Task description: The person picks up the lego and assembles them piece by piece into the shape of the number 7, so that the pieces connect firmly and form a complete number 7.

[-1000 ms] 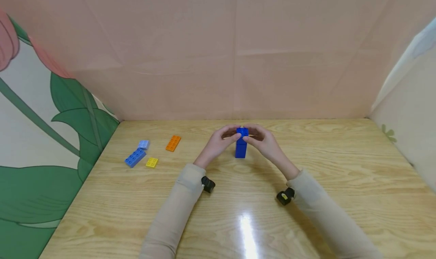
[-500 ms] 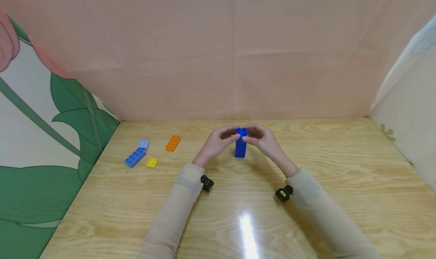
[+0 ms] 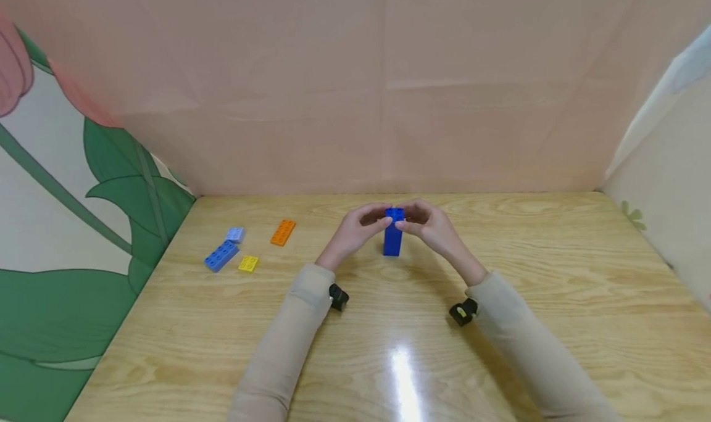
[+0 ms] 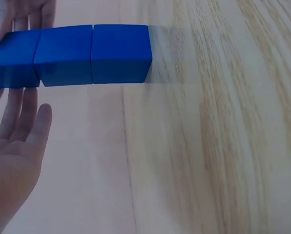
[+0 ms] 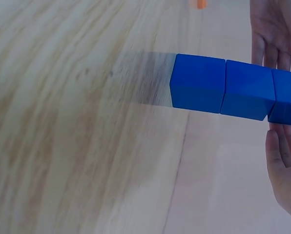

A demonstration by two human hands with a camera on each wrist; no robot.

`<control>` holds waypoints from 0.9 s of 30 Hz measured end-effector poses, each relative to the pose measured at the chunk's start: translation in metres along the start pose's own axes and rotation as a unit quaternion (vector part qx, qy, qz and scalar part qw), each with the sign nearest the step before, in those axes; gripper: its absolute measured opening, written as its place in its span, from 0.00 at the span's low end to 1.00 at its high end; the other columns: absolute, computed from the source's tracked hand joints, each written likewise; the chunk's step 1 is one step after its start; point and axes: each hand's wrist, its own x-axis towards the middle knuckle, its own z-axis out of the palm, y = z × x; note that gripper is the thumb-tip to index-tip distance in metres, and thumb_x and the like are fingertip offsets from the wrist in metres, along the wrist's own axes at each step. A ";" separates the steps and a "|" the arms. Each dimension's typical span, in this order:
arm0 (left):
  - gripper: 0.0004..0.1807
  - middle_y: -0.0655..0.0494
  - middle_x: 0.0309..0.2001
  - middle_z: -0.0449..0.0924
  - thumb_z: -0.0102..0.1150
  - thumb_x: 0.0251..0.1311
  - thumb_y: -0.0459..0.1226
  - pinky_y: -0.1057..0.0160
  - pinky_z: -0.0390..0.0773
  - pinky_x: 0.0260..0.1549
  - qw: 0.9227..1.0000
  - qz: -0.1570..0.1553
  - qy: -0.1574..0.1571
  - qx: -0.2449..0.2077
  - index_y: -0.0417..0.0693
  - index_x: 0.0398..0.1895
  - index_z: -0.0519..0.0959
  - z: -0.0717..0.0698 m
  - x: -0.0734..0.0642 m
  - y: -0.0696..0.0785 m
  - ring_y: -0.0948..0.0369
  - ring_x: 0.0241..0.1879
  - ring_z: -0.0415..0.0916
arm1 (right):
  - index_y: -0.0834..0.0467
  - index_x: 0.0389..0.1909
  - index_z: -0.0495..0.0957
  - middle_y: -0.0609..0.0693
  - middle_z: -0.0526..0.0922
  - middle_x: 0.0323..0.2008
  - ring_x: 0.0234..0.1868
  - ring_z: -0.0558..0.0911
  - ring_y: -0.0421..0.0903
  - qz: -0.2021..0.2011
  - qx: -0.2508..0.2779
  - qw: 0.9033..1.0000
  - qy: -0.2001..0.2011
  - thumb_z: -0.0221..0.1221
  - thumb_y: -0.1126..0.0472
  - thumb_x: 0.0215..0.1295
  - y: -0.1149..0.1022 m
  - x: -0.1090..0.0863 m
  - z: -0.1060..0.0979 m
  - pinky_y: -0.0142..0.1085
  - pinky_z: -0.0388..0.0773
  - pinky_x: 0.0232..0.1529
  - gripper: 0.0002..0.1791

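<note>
A narrow tower of three blue toy building bricks (image 3: pixel 392 244) stands upright on the table in the head view. My left hand (image 3: pixel 354 229) holds the top blue brick (image 3: pixel 395 213) from the left, thumb at its near face and fingers behind. From the other side my right hand (image 3: pixel 432 227) grips the same brick, its thumb close to the left one. Both wrist views show the tower lying sideways across the picture, with the bottom brick (image 4: pixel 121 53) and the middle brick (image 5: pixel 248 90) below the fingers. The fingers partly hide the top brick.
To the left on the wooden table (image 3: pixel 194 335) lie an orange flat brick (image 3: pixel 283 232), a yellow square brick (image 3: pixel 248 263), a longer blue brick (image 3: pixel 221 256) and a light blue brick (image 3: pixel 235 235). A pink cloth wall (image 3: pixel 311 132) rises behind the table.
The top blue brick, set slightly to the right a second ago, now sits in line with the bricks below. Both hands have kept hold and hardly moved.
</note>
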 end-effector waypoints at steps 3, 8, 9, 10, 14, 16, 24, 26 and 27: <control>0.23 0.54 0.58 0.77 0.55 0.65 0.49 0.57 0.73 0.61 1.000 0.000 0.005 -0.001 0.56 0.62 0.73 0.001 0.001 -0.002 0.57 0.60 0.74 | 0.64 0.56 0.73 0.63 0.79 0.52 0.54 0.79 0.58 -0.005 -0.008 1.000 0.003 0.60 0.58 0.65 0.001 0.001 0.001 0.49 0.77 0.56 0.21; 0.23 0.54 0.58 0.77 0.54 0.66 0.49 0.58 0.74 0.61 1.000 0.005 0.008 -0.006 0.55 0.62 0.73 0.003 0.003 -0.005 0.57 0.59 0.74 | 0.66 0.56 0.73 0.65 0.79 0.52 0.53 0.79 0.58 -0.013 -0.004 1.000 0.006 0.60 0.60 0.65 0.003 0.003 0.002 0.48 0.78 0.55 0.21; 0.23 0.54 0.58 0.77 0.54 0.66 0.49 0.58 0.74 0.61 1.000 0.005 0.007 -0.007 0.55 0.62 0.73 0.003 0.003 -0.006 0.57 0.59 0.74 | 0.66 0.56 0.72 0.64 0.79 0.52 0.53 0.79 0.58 -0.013 0.000 1.000 0.007 0.60 0.61 0.65 0.004 0.003 0.003 0.48 0.78 0.55 0.21; 0.23 0.54 0.58 0.77 0.54 0.66 0.49 0.58 0.74 0.61 1.000 0.005 0.007 -0.007 0.55 0.62 0.73 0.003 0.003 -0.006 0.57 0.59 0.74 | 0.66 0.56 0.72 0.65 0.79 0.52 0.53 0.79 0.59 -0.014 0.003 1.000 0.007 0.60 0.61 0.65 0.004 0.003 0.003 0.48 0.77 0.56 0.21; 0.23 0.54 0.58 0.77 0.54 0.66 0.50 0.56 0.73 0.62 1.000 0.004 0.007 -0.003 0.55 0.62 0.73 0.003 0.004 -0.008 0.57 0.59 0.74 | 0.67 0.57 0.72 0.66 0.79 0.52 0.53 0.79 0.59 -0.025 0.008 1.000 0.009 0.60 0.62 0.65 0.007 0.003 0.004 0.48 0.77 0.56 0.22; 0.24 0.54 0.58 0.77 0.54 0.65 0.51 0.56 0.72 0.62 1.000 0.002 0.007 0.000 0.55 0.63 0.73 0.002 0.005 -0.008 0.57 0.59 0.74 | 0.67 0.57 0.71 0.66 0.79 0.52 0.54 0.79 0.59 -0.034 0.007 0.999 0.009 0.60 0.63 0.64 0.008 0.003 0.004 0.48 0.77 0.57 0.22; 0.26 0.57 0.58 0.78 0.55 0.63 0.53 0.56 0.74 0.60 1.000 -0.009 0.011 0.003 0.57 0.63 0.73 0.002 0.003 -0.009 0.58 0.58 0.75 | 0.69 0.58 0.70 0.68 0.78 0.53 0.55 0.78 0.60 -0.064 0.005 0.998 0.005 0.60 0.65 0.64 0.012 0.002 0.004 0.50 0.75 0.60 0.23; 0.27 0.57 0.58 0.78 0.55 0.63 0.53 0.56 0.75 0.60 1.000 -0.009 0.012 0.003 0.56 0.63 0.72 0.002 0.003 -0.008 0.58 0.58 0.75 | 0.69 0.58 0.70 0.68 0.78 0.53 0.55 0.78 0.60 -0.066 0.001 0.998 0.000 0.60 0.65 0.64 0.012 0.003 0.003 0.50 0.75 0.60 0.23; 0.26 0.57 0.58 0.78 0.55 0.63 0.53 0.56 0.75 0.60 1.000 -0.009 0.013 0.003 0.56 0.63 0.72 0.002 0.003 -0.007 0.58 0.58 0.75 | 0.69 0.58 0.70 0.67 0.79 0.53 0.55 0.78 0.60 -0.066 -0.003 0.998 -0.002 0.60 0.65 0.64 0.012 0.003 0.003 0.50 0.75 0.59 0.23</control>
